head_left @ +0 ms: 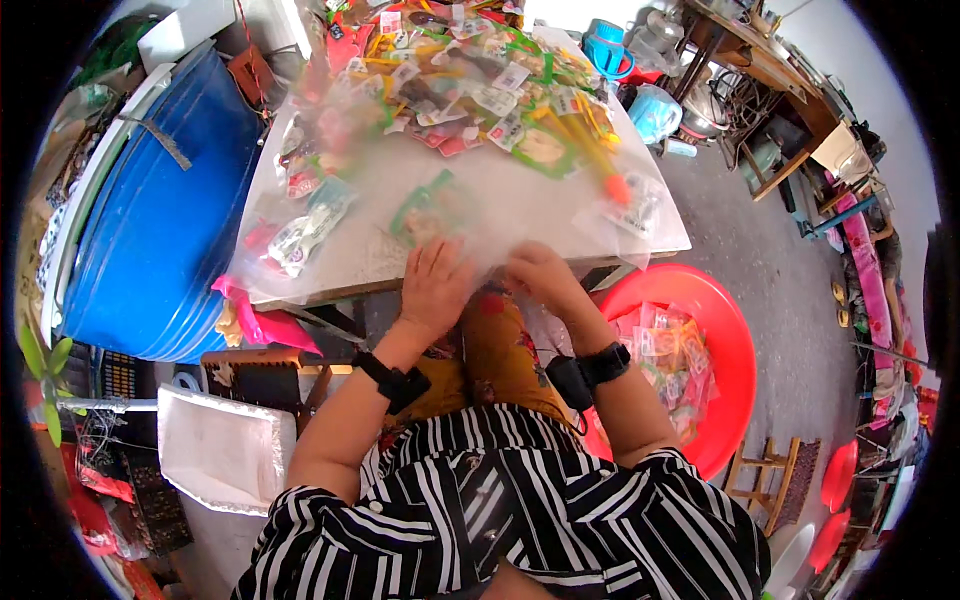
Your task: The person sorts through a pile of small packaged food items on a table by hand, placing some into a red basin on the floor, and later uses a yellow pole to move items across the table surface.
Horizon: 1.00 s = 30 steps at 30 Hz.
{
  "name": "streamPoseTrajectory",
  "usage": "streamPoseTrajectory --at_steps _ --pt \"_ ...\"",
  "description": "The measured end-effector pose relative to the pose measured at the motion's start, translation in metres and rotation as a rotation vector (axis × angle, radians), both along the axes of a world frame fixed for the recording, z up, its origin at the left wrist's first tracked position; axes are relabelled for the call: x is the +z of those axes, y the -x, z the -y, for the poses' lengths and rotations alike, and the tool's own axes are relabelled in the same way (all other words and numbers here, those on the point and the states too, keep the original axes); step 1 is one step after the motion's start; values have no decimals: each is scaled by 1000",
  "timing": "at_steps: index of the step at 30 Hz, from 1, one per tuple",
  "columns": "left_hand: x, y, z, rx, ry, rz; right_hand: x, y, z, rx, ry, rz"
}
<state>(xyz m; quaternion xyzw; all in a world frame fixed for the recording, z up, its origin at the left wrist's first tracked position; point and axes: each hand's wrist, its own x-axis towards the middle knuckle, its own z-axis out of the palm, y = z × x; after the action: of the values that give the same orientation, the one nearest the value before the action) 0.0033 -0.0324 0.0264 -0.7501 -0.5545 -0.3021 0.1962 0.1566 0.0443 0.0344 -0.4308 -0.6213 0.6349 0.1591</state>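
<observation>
1. Far L of the white tabletop (540, 215): small clear-plastic packet w/ white label (292, 242), lying slantwise, well apart from both hands.
2. Bare L hand (437, 295), black strap on its wrist (395, 383): at the near edge, back up. Its fingers (428, 256) extend fwd, close together; thumb hidden, so can't tell if they pinch or just rest.
3. Green-and-clear flat plastic packet (437, 207): on the tabletop, directly beyond the L fingertips, near edge touching or just beside them (too hazy to tell). Long axis unclear, approx slanting away to the R. L hand is nearer; R is off to its near-R side.
4. Bare R hand (545, 280): also at the near edge, a short gap from L. Fingers bent inward toward L; tips blurred, can't tell if open, closed or gripping.
5. Far R, below tabletop: round red plastic basin (735, 390) w/ packets inside (672, 350).
</observation>
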Motion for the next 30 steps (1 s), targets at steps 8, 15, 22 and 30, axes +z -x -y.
streamPoseTrajectory --at_steps 8,15,22,30 --pt "18 10 -4 -298 84 133 2 6 -8 -182 -1603 206" --pt "86 8 24 -387 242 351 62 -6 26 30 -1531 46" --pt "92 -11 39 -484 638 827 89 -40 66 279 -1040 319" --pt "53 -25 37 -491 1027 1015 54 -92 77 241 -749 257"
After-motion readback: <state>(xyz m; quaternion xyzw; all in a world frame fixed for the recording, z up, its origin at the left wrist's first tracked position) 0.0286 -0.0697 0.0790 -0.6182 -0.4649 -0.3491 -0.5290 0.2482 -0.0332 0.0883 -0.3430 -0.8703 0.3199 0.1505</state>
